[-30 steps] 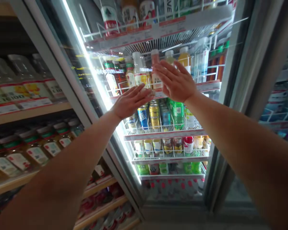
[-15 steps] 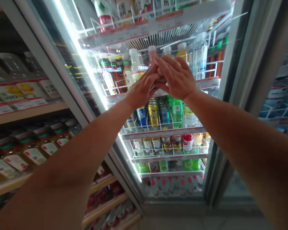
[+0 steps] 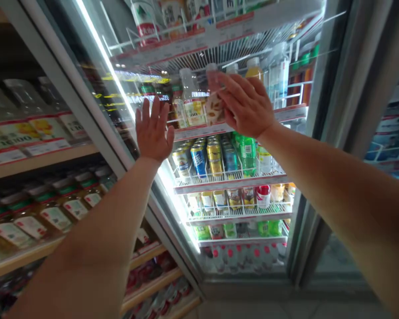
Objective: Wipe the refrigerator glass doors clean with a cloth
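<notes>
My left hand is raised at the left side of the glass door, palm forward, with its fingers stretched and apart and nothing in them. Whether it touches the glass I cannot tell. To its right, my right hand is in front of the upper bottle shelf, its fingers close together, bent and pointing left. A small pale edge shows at its fingertips; what it holds there, if anything, is hidden. Just left of those fingers is a pinkish bottle with a brown-patterned label, partly covered by the hand.
Inside the lit cooler, drink cans and green bottles fill wire shelves. A long light strip runs down its left side. Open shelving with juice bottles is on the left. A metal door frame rises on the right.
My left hand has come away from my right hand, moving left with its fingers spreading. The right hand stays in nearly the same place, and more of the pinkish bottle shows.
</notes>
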`<state>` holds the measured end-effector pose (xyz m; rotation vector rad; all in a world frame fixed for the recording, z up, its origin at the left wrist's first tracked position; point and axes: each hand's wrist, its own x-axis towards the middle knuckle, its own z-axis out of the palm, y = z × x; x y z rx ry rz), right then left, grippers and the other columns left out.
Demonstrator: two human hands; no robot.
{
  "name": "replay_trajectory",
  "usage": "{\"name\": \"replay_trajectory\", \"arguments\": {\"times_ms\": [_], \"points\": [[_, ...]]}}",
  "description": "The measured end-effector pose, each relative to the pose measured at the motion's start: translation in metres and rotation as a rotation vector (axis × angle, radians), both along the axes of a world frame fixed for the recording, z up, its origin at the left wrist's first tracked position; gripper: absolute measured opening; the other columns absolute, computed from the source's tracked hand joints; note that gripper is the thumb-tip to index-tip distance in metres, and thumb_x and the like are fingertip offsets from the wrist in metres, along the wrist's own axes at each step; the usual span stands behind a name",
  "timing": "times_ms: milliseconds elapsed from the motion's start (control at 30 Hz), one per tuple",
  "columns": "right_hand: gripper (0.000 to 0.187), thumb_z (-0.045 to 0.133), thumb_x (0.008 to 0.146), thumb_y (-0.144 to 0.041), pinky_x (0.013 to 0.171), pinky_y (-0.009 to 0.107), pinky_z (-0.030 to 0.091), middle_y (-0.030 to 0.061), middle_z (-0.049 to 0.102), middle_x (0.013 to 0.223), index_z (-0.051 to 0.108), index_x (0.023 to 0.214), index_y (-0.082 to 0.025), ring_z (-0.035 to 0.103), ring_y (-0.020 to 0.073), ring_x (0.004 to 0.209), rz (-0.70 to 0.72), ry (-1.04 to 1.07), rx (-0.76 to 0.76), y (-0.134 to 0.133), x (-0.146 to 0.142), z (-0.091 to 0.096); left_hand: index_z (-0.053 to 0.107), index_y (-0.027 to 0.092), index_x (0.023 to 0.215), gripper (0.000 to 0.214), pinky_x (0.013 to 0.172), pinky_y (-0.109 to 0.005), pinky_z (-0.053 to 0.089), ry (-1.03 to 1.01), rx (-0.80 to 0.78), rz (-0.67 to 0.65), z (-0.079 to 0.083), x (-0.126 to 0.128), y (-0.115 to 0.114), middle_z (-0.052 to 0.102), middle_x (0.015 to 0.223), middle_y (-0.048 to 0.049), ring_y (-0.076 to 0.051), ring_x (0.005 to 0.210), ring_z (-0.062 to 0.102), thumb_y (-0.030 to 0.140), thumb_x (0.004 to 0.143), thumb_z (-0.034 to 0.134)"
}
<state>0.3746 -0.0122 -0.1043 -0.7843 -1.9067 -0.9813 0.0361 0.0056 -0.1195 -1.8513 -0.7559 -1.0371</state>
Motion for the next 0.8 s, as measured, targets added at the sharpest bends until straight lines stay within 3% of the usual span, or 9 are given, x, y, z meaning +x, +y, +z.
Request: {"name": "replay_trajectory", "arguments": {"times_ms": [167, 300, 400, 533, 633, 700, 800], "points": [[0.052, 0.034, 0.107, -0.059, 0.128, 0.059, 0.034, -0.0009, 0.038, 0.169, 0.064, 0.136, -0.027, 0.039, 0.0325, 0.154, 0.023, 0.017, -0.016, -0.003, 0.003, 0.003, 0.028, 0.03, 0.168, 0.06, 0.135, -0.056, 0.002, 0.005, -0.022, 0.022, -0.002, 0.001, 0.0, 0.013, 0.176, 0.0036, -0.025, 0.163, 0.0, 0.052, 0.113, 0.029], [0.051, 0.035, 0.108, -0.051, 0.125, 0.063, 0.034, 0.0031, 0.047, 0.164, 0.061, 0.144, -0.026, 0.044, 0.0361, 0.15, 0.028, 0.188, 0.082, 0.003, 0.003, 0.004, 0.022, 0.025, 0.168, 0.063, 0.134, -0.043, -0.011, 0.039, 0.029, 0.046, 0.0, -0.002, 0.012, 0.009, 0.176, 0.0106, -0.015, 0.161, -0.015, 0.057, 0.114, 0.021], [0.049, 0.037, 0.108, -0.047, 0.125, 0.062, 0.033, 0.0018, 0.051, 0.161, 0.057, 0.15, -0.031, 0.044, 0.0357, 0.15, 0.056, 0.233, 0.103, 0.007, 0.003, 0.003, 0.019, 0.02, 0.166, 0.062, 0.132, -0.04, -0.011, 0.081, 0.108, 0.091, 0.001, -0.004, 0.018, 0.003, 0.177, 0.0089, -0.013, 0.161, -0.014, 0.056, 0.116, 0.018], [0.048, 0.037, 0.108, -0.047, 0.127, 0.062, 0.032, 0.0009, 0.053, 0.16, 0.059, 0.148, -0.031, 0.043, 0.0339, 0.151, 0.162, 0.007, -0.006, 0.005, 0.006, 0.002, 0.022, 0.015, 0.164, 0.061, 0.132, -0.042, -0.005, 0.085, 0.131, 0.159, 0.0, -0.002, 0.017, 0.007, 0.177, 0.0044, -0.014, 0.161, -0.012, 0.054, 0.117, 0.014], [0.048, 0.042, 0.105, -0.047, 0.128, 0.061, 0.031, -0.0008, 0.052, 0.16, 0.059, 0.147, -0.032, 0.044, 0.0345, 0.15, 0.254, -0.134, -0.062, 0.004, 0.008, 0.0, 0.025, 0.018, 0.164, 0.061, 0.133, -0.041, -0.004, 0.056, 0.124, 0.161, -0.002, 0.0, 0.013, 0.007, 0.177, 0.0068, -0.012, 0.161, -0.011, 0.055, 0.117, 0.013], [0.048, 0.045, 0.102, -0.043, 0.127, 0.062, 0.031, -0.0019, 0.052, 0.16, 0.06, 0.147, -0.033, 0.046, 0.0359, 0.148, 0.25, -0.078, -0.027, 0.008, 0.009, 0.0, 0.028, 0.02, 0.164, 0.063, 0.134, -0.041, -0.002, 0.034, 0.12, 0.141, -0.003, 0.001, 0.01, 0.01, 0.177, 0.0065, -0.013, 0.162, -0.008, 0.057, 0.116, 0.014], [0.053, 0.048, 0.099, -0.037, 0.124, 0.064, 0.034, 0.0055, 0.052, 0.16, 0.059, 0.15, -0.028, 0.048, 0.0398, 0.146, 0.219, 0.175, 0.169, 0.02, 0.01, 0.002, 0.031, 0.022, 0.166, 0.062, 0.135, -0.049, 0.004, 0.016, 0.063, 0.101, -0.003, 0.003, 0.004, 0.02, 0.175, -0.0007, -0.021, 0.163, 0.003, 0.054, 0.114, 0.022]]}}
